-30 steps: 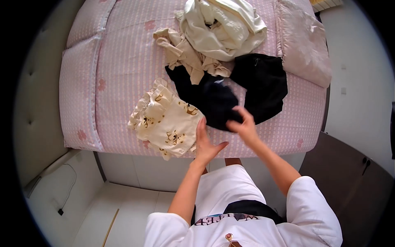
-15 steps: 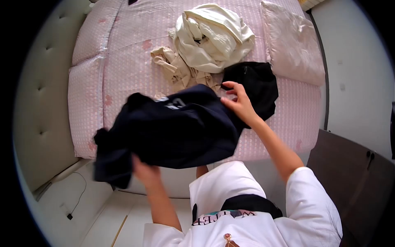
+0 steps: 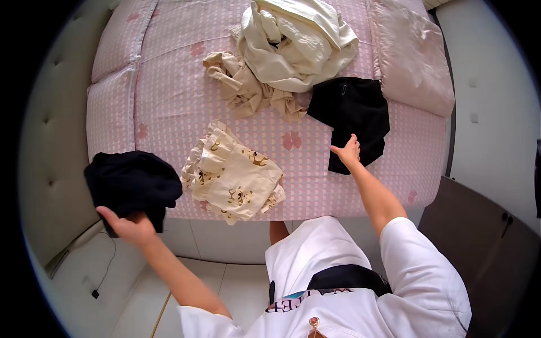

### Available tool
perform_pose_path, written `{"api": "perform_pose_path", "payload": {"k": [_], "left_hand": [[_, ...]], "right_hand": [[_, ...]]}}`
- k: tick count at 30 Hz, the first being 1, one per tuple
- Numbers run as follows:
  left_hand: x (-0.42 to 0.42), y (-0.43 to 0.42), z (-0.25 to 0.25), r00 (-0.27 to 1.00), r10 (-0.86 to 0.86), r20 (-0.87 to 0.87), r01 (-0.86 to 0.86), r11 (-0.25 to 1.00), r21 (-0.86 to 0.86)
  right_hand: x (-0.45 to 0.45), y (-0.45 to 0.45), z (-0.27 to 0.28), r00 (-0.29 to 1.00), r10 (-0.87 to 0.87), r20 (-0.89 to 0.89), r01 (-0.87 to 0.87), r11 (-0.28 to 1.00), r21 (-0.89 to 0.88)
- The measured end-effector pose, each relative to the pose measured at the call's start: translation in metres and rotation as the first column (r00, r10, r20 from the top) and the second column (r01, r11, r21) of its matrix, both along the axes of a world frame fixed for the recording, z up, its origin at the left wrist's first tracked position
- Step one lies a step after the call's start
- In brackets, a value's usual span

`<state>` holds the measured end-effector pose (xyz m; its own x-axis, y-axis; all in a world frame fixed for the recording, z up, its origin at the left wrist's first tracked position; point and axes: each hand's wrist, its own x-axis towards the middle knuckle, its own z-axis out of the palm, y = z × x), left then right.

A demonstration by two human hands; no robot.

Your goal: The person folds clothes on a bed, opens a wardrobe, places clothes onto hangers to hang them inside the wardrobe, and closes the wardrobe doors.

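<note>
At the bed's left front edge, my left hand [image 3: 131,226] grips a bunched dark navy garment [image 3: 135,183] from below, thumb towards the left. My right hand [image 3: 348,153] lies over the lower part of a black garment [image 3: 360,112], thumb and fingers apart. A small metal pin or clip [image 3: 344,89] shows near that garment's top. Between my hands, a cream ruffled garment [image 3: 239,177] printed with brown bears rests folded on the bed, touched by neither hand.
Farther back on the pink patterned bed [image 3: 186,101] are a heap of cream cloth [image 3: 304,62] and a crumpled beige garment [image 3: 236,84]. A pink pillow [image 3: 414,62] lies at the right back. The padded headboard [image 3: 51,146] stands at the left.
The navy garment has gone from stretched across the middle to bunched at the left in my left hand, uncovering the bear-print garment. My right hand has moved right and down onto the black garment.
</note>
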<state>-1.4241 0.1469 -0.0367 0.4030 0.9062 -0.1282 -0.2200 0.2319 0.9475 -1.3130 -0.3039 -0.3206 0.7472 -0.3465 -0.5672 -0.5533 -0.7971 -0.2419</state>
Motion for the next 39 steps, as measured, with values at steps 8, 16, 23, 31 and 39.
{"api": "perform_pose_path", "payload": {"k": [8,16,23,31,39], "left_hand": [[0.020,0.021,0.022,0.999,0.021,0.046,-0.028,0.988,0.152],[0.024,0.019,-0.114,0.918,-0.230,-0.322,0.046,0.871,-0.490],[0.049,-0.183,-0.133,0.350,-0.581,-0.735,0.936,0.237,0.259],[0.071,-0.222,-0.071,0.414,-0.554,-0.723,0.903,0.151,0.401],[0.101,-0.164,0.124,0.429,-0.750,-0.503,0.876,0.209,0.436]], "right_hand": [[0.023,0.036,-0.014,0.999,0.031,-0.043,-0.044,0.937,-0.345],[0.011,-0.014,-0.004,0.975,0.149,0.165,-0.144,0.989,-0.044],[-0.007,-0.037,0.134,0.818,0.292,0.495,-0.470,0.835,0.284],[-0.004,-0.024,0.325,0.661,0.417,0.623,-0.720,0.587,0.371],[0.010,-0.025,0.427,0.634,0.218,0.742,-0.706,0.554,0.441]]}}
